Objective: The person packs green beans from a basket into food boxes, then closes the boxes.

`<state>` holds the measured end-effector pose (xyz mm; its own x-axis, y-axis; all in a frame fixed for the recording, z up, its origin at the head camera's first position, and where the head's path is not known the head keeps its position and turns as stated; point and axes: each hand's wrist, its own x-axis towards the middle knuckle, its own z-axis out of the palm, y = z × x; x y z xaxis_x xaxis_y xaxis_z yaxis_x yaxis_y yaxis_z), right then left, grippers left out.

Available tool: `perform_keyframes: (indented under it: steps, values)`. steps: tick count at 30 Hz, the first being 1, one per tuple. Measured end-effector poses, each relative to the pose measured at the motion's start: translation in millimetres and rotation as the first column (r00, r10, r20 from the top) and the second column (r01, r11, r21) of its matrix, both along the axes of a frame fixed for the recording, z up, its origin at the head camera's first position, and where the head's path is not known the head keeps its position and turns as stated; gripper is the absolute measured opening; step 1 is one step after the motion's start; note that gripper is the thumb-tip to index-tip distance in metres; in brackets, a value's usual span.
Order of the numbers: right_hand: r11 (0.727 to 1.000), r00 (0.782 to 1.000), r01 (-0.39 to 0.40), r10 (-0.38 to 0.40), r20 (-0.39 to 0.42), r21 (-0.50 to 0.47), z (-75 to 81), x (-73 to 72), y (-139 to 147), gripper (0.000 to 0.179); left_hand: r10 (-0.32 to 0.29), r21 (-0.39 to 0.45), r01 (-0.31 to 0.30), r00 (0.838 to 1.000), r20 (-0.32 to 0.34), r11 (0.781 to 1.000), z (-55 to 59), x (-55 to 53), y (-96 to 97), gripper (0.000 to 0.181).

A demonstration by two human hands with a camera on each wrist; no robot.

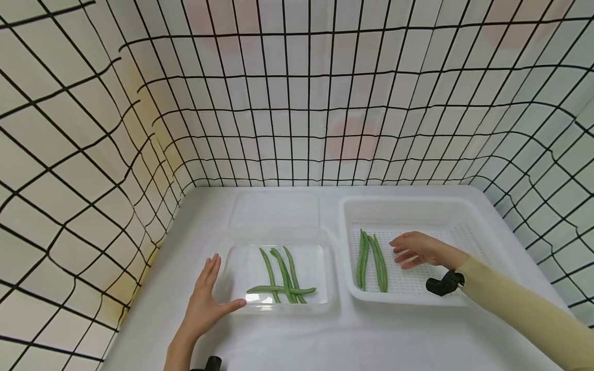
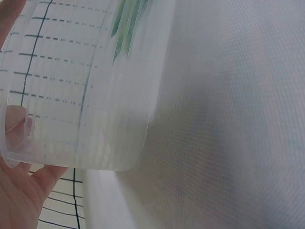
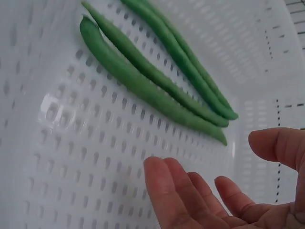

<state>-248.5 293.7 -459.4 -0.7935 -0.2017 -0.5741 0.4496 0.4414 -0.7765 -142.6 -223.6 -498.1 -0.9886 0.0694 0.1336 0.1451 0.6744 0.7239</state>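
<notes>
My left hand (image 1: 204, 299) rests at the near-left corner of a clear plastic container (image 1: 329, 275), fingers straight along its left side and thumb spread at the front rim. In the left wrist view, fingers (image 2: 47, 179) show beside the container wall (image 2: 114, 138). Inside it lie several green beans (image 1: 282, 270), one crossing over the others near the front. My right hand (image 1: 419, 249) hovers over a white perforated basket (image 1: 408, 298), palm empty and fingers loosely bent. Left of those fingertips, several green beans (image 3: 143, 88) lie lengthwise in the basket in two close groups.
A white cloth covers the table (image 1: 371, 340). Black wire mesh (image 1: 287, 108) stands behind and along both sides, with pale sheeting behind it. A flat clear lid-like panel (image 1: 276, 206) lies behind the clear container. The basket's raised walls surround the right hand.
</notes>
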Motion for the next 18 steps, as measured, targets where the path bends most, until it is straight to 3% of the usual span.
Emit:
perform_keyframes:
  steps: [4,11,18]
  values:
    - [1.000,0.999,0.023,-0.024,0.042,0.011,-8.0,-4.7,4.5,0.059,0.001,0.011,-0.001,1.000,0.004,1.000,-0.3,0.1,-0.7,0.120]
    - [0.996,0.993,0.047,-0.038,0.109,-0.082,-17.4,-11.6,-7.7,0.052,0.004,0.000,-0.004,1.000,0.004,1.000,0.6,1.6,-1.4,0.120]
    - [0.999,0.998,-0.030,0.031,0.052,-0.020,-20.0,-13.2,-31.6,0.034,0.002,0.003,-0.002,1.000,0.008,1.000,-0.3,0.9,-1.1,0.120]
